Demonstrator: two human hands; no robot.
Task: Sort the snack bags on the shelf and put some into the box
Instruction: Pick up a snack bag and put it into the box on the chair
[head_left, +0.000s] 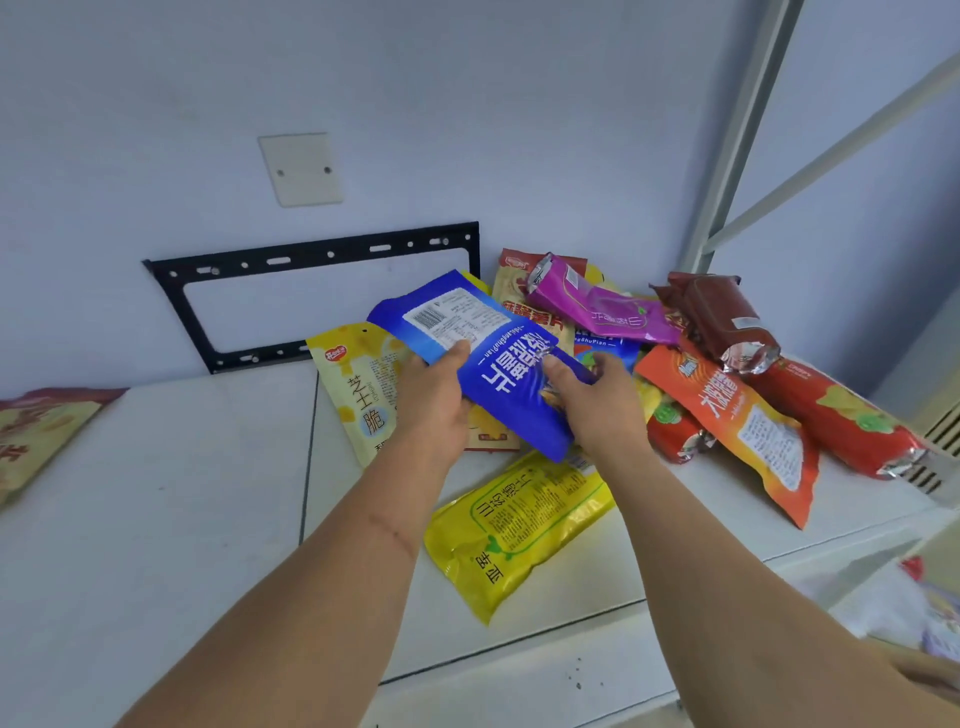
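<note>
Blue bag (483, 358) is held above the shelf (156, 493) by both hands, back panel with barcode facing up. The left hand (434, 400) grips its left edge, thumb pressed on the printed panel and the other fingers curled out of sight beneath. The right hand (597, 400) pinches the right side, thumb on top near the lettering, fingers under the bag. The bag is tilted, its far end raised toward the wall, and is lifted clear of the pile.

Directly below it lie a pale cheese bag (358, 400) and a yellow bag (514, 525). To the right an unsorted heap is seen: purple bag (597, 306), orange bag (737, 421), red bags (841, 415), brown bag (722, 317). One more bag (36, 436) lies apart at the far left.

Progress is judged early: most bags are jumbled and overlapping. No box is visible, so its contents cannot be told.
</note>
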